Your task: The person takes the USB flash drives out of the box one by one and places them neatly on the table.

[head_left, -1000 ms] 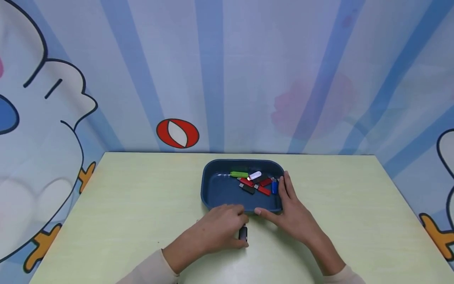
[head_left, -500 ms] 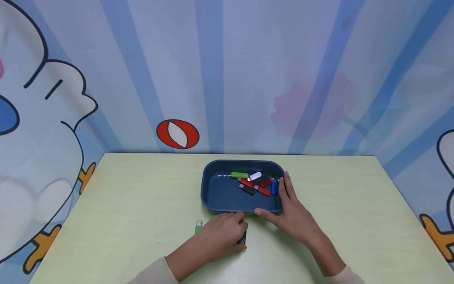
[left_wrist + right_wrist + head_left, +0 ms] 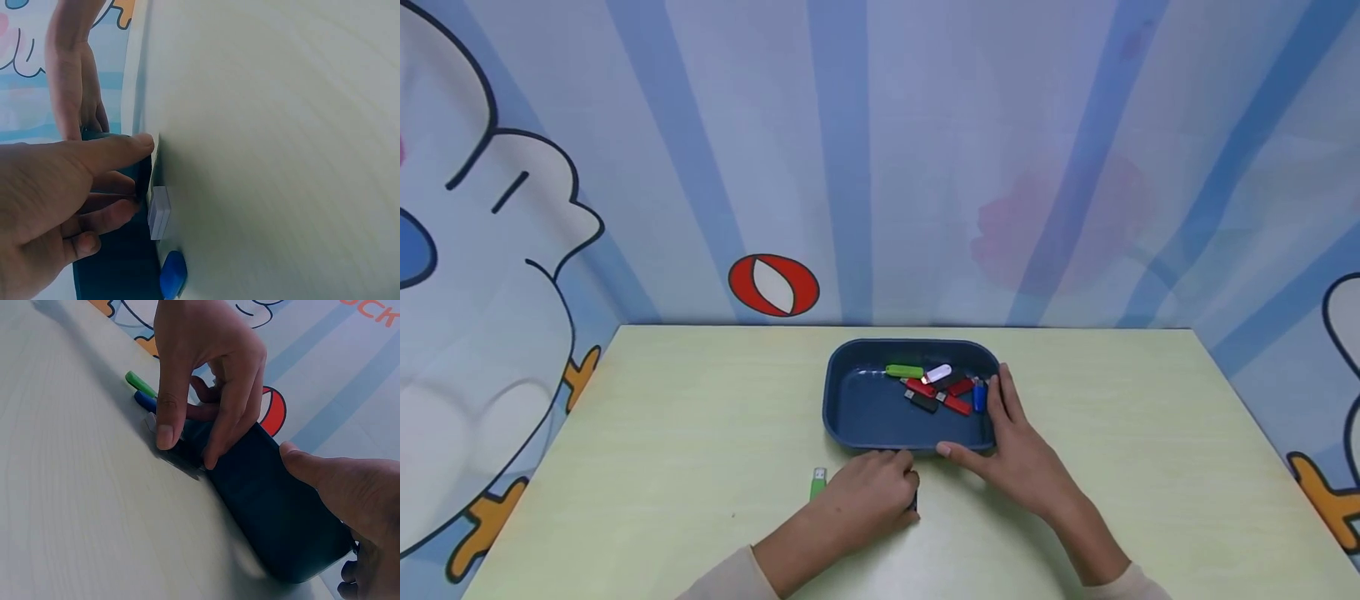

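In the head view my left hand (image 3: 868, 496) is by the front wall of a dark blue tray (image 3: 850, 425), pinching a black USB flash drive (image 3: 913, 502) between thumb and fingers; most of the drive is covered. The left wrist view shows the drive's dark edge (image 3: 144, 178) under the thumb. My right hand (image 3: 1026, 458) rests against the tray's right side, fingers straight, thumb on the near rim. Inside the tray lie several flash drives, including a lime green one (image 3: 905, 371), a white one (image 3: 937, 373) and a blue one (image 3: 979, 396).
A green flash drive (image 3: 818, 483) lies on the pale table (image 3: 700, 417), partly behind my left hand. Beside that hand, the left wrist view has a white drive (image 3: 160, 212) and a blue drive (image 3: 173, 275) on the table. A printed cartoon backdrop (image 3: 917, 167) stands behind.
My left hand has come slightly toward me, its fingers drawing closer around the black flash drive. The green drive on the table has come into sight. My right hand and the tray stay put.
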The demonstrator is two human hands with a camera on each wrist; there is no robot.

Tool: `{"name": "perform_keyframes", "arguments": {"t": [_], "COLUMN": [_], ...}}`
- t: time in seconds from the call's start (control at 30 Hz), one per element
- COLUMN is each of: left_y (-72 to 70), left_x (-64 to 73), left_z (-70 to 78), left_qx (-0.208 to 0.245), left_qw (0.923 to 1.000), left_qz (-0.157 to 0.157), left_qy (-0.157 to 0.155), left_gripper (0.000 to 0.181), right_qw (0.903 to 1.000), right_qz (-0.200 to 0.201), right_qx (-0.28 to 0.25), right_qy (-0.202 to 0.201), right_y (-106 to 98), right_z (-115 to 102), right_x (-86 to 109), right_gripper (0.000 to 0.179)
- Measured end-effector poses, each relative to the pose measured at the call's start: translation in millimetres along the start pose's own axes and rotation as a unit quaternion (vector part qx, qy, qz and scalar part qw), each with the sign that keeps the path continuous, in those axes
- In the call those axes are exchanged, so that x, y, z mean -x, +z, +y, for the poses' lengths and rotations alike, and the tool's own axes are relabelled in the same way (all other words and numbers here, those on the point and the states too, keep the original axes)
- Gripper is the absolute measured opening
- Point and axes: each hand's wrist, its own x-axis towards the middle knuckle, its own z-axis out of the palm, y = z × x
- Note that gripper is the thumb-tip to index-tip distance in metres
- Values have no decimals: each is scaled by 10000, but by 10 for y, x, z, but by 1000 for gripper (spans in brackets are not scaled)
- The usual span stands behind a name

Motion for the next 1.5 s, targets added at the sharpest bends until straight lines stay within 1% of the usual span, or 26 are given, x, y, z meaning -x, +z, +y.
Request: {"name": "perform_keyframes", "arguments": {"t": [0.17, 0.27, 0.87, 1.17, 1.4, 1.5], "left_y": [24, 33, 50, 83, 78, 46], "left_x": [7, 6, 0, -6, -10, 2], "left_z": [7, 10, 17, 32, 33, 17], "left_qx": [-213, -254, -32, -26, 24, 78], "left_qw": [9997, 9996, 9998, 9998, 9999, 9998], "left_qz": [131, 137, 168, 189, 142, 146], "left_qy": [20, 10, -44, -50, -68, -92], "left_gripper": [40, 40, 36, 36, 38, 38], "right_qw": [10000, 10000, 10000, 10000, 10000, 10000], "right_qz": [31, 17, 29, 6, -15, -25], "right_qx": [-22, -27, 15, 48, -18, 11], "right_qy": [-22, -16, -48, -20, 1, -3], "right_y": [4, 4, 18, 21, 23, 11], "right_z": [-7, -10, -3, 11, 19, 0], "right_x": [-3, -2, -4, 11, 12, -14], "right_gripper": [128, 128, 127, 127, 127, 128]}}
